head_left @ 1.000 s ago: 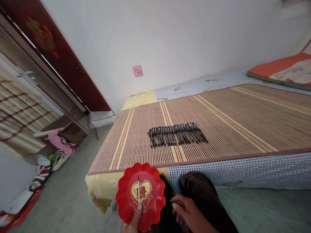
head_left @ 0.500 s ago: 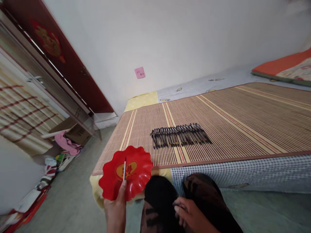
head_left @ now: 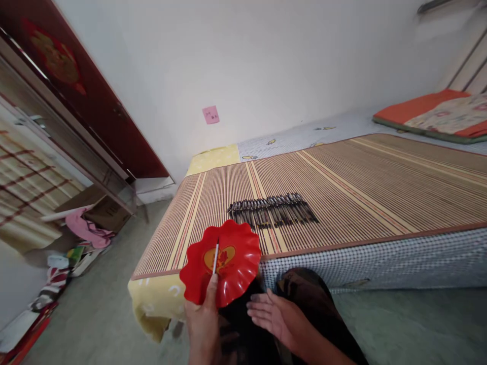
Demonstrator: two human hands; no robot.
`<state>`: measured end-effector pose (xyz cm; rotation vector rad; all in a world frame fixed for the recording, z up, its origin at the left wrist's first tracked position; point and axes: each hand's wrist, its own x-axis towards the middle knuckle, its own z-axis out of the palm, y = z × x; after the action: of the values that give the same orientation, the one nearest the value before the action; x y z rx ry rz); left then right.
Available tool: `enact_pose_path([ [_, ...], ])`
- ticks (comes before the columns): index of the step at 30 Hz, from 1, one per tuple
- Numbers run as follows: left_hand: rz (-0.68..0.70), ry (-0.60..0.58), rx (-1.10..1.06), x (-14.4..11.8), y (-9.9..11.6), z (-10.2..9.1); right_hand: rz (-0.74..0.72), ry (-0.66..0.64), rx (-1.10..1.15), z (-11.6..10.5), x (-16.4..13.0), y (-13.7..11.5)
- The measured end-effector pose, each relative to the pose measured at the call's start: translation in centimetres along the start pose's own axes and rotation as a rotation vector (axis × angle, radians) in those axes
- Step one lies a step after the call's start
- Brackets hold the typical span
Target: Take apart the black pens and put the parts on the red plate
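My left hand [head_left: 203, 324] grips the near rim of a red scalloped plate [head_left: 238, 274] with a yellow heart in its middle. The thumb pins a thin white stick with a dark tip [head_left: 215, 258] against the plate's face. The plate hovers at the front edge of the bed. My right hand [head_left: 274, 317] is flat and open just right of the plate, fingers spread, above my dark-trousered knees. A tidy row of several dark pens [head_left: 272, 212] lies on the striped bamboo mat [head_left: 361, 187] beyond the plate.
The bed has a yellow and checked sheet [head_left: 380, 261]. A folded orange quilt [head_left: 437, 114] lies at the far right. A dark red wardrobe [head_left: 87, 101] stands on the left, with clothes and boxes [head_left: 85, 228] heaped on the floor. A pink note [head_left: 210, 114] is stuck on the wall.
The plate has moved right and up toward the mat's edge. My right hand has opened, with fingers now spread flat, and the view has shifted slightly.
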<state>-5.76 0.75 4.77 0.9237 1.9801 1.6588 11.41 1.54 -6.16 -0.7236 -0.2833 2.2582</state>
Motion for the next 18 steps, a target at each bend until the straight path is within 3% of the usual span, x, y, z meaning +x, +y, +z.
enact_pose_path([
  [4, -0.021, -0.093, -0.041, -2.1, 0.9, 1.3, 0.004, -0.059, 0.091, 2.9, 0.7, -0.1],
  [9, 0.014, -0.150, -0.052, -3.1, 1.3, 1.7, -0.017, -0.161, 0.143, 5.4, 0.7, -0.3],
  [18, 0.001, -0.163, -0.102, -3.1, -1.0, 1.7, -0.029, -0.210, 0.141, 5.7, -0.2, -0.7],
])
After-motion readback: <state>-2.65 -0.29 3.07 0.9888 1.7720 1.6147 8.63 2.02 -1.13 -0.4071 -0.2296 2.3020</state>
